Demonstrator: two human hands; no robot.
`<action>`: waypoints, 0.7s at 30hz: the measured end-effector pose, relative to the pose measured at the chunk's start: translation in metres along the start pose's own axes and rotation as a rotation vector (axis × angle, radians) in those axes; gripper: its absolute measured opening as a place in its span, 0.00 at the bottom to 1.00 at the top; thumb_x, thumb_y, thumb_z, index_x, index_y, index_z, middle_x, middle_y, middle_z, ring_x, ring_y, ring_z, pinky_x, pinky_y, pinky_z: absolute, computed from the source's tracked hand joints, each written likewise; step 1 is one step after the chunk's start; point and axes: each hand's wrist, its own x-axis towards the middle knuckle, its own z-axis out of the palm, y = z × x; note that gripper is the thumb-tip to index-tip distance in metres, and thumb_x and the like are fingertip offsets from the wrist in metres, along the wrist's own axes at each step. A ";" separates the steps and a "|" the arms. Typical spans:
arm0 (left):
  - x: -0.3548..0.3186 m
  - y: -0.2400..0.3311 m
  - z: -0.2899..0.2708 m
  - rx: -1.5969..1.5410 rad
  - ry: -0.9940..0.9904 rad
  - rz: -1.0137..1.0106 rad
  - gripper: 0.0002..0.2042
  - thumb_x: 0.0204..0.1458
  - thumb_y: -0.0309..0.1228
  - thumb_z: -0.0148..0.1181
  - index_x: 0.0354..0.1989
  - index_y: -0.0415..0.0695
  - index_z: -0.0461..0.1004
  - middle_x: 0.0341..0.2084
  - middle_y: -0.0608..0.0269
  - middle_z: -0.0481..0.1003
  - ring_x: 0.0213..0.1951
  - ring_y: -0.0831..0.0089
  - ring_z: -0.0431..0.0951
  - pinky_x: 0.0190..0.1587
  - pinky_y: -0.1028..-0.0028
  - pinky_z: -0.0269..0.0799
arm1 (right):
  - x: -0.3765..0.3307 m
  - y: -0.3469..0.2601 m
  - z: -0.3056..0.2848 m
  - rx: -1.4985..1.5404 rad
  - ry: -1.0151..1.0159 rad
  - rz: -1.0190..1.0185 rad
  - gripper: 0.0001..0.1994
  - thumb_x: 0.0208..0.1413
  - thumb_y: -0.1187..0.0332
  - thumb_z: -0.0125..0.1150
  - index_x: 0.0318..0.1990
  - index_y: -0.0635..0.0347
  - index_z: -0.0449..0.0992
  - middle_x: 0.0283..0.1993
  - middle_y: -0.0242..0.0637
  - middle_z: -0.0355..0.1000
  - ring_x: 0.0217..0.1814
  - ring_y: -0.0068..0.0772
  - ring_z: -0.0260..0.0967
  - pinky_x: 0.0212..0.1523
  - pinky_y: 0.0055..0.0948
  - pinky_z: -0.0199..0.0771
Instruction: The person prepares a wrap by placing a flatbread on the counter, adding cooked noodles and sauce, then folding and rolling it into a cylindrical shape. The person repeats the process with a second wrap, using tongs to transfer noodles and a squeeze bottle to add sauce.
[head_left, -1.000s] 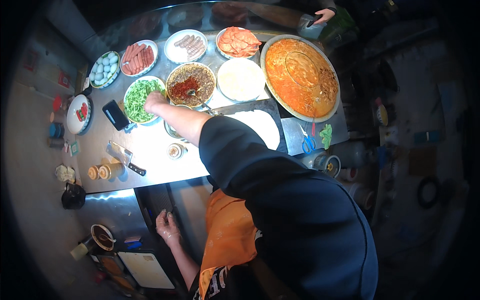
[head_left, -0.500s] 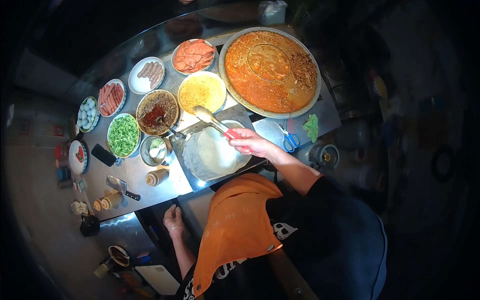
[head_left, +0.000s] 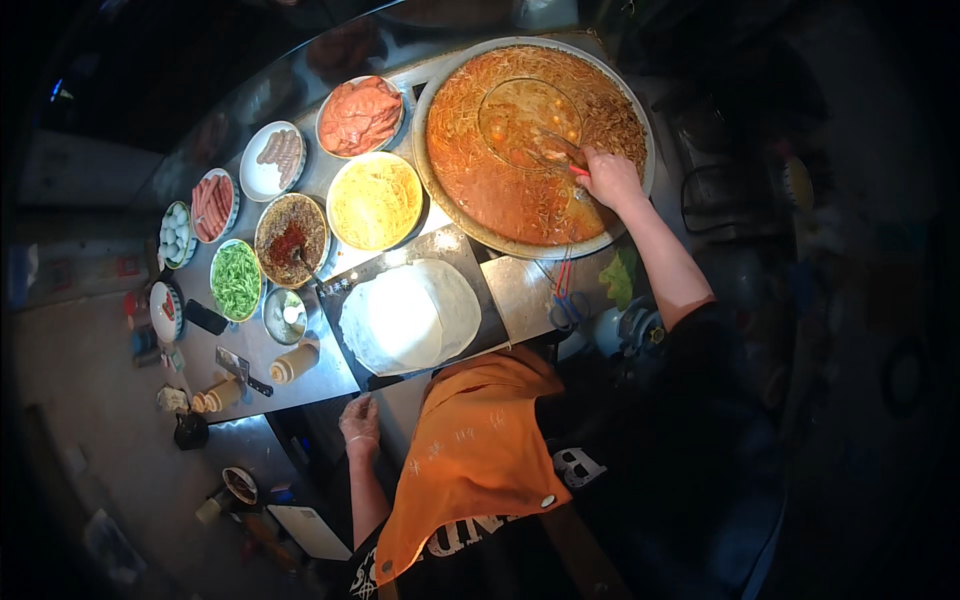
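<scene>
Step now: I am at the big round metal pan of orange-red noodles and sauce (head_left: 520, 150) at the far right of the bench (head_left: 250, 350). I think I am scooping or stirring in it.
Right hand: my right hand (head_left: 612, 180) is over the right side of the pan. My fingers are curled tight around the red handle of a long metal scoop (head_left: 560, 160). The scoop end points left into the sauce.
Left hand: my left hand (head_left: 358, 420) rests on the near edge of the bench, well apart from the pan. The fingers look loosely bent, with nothing in them.
Flat bread: a thin round white flat bread (head_left: 410, 315) lies on a dark square plate (head_left: 470, 260) just in front of me, between my two hands. It is bare on top.
Bowls: to the left sit a bowl of yellow shreds (head_left: 375, 200), a bowl of red-brown paste with a spoon (head_left: 290, 228), a bowl of chopped greens (head_left: 235, 280) and plates of pink sausages (head_left: 212, 205).
Next move, I think: lift the scoop slowly and level, so nothing drips, and bring it near to the flat bread.
Watch out: the sauce looks wet and may spill on the way.
</scene>
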 end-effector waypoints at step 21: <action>-0.046 -0.002 0.029 -0.141 -0.001 -0.232 0.14 0.61 0.29 0.70 0.52 0.34 0.82 0.42 0.56 0.86 0.43 0.72 0.86 0.50 0.72 0.80 | 0.076 0.001 0.057 0.179 0.113 -0.014 0.26 0.62 0.59 0.67 0.67 0.51 0.75 0.60 0.42 0.80 0.58 0.49 0.79 0.56 0.47 0.79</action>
